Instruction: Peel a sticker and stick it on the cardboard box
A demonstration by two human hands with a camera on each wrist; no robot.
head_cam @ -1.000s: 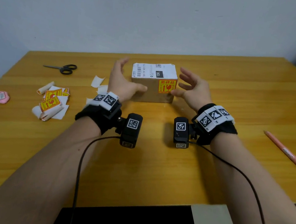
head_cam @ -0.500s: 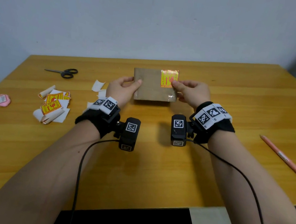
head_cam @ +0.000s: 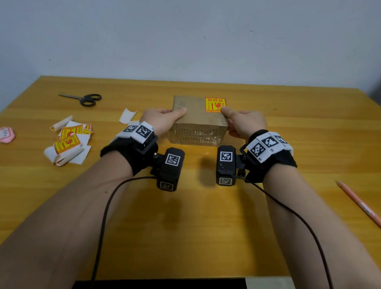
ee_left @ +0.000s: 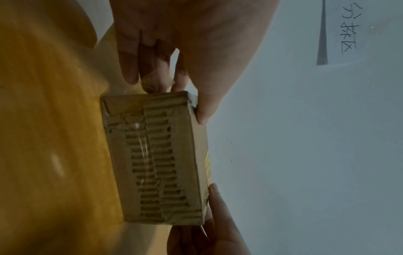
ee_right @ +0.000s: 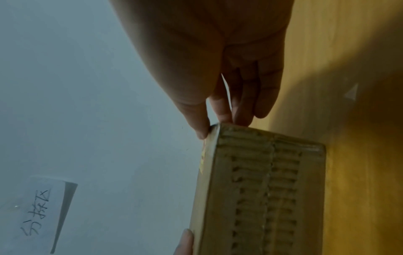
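Gripping the cardboard box (head_cam: 199,118) between both hands, we held it on the tabletop (head_cam: 173,227) at mid-depth, its torn, taped face turned toward us. Our left hand (head_cam: 163,119) clasped the left end, thumb laid on the top face and fingers curled round the side; our right hand (head_cam: 244,123) clasped the right end the same way, its thumb tip touching the near edge of the yellow-and-red sticker (head_cam: 214,104). That sticker lay flat on the top face, at the far right corner. To the left, well apart from the box, sat the pile of unpeeled stickers (head_cam: 69,143) and curled backing scraps, with scissors (head_cam: 85,99) farther off. We judged the sticking done and the box being set in place; the next move probably called for pressing the sticker's edges down, then letting go.
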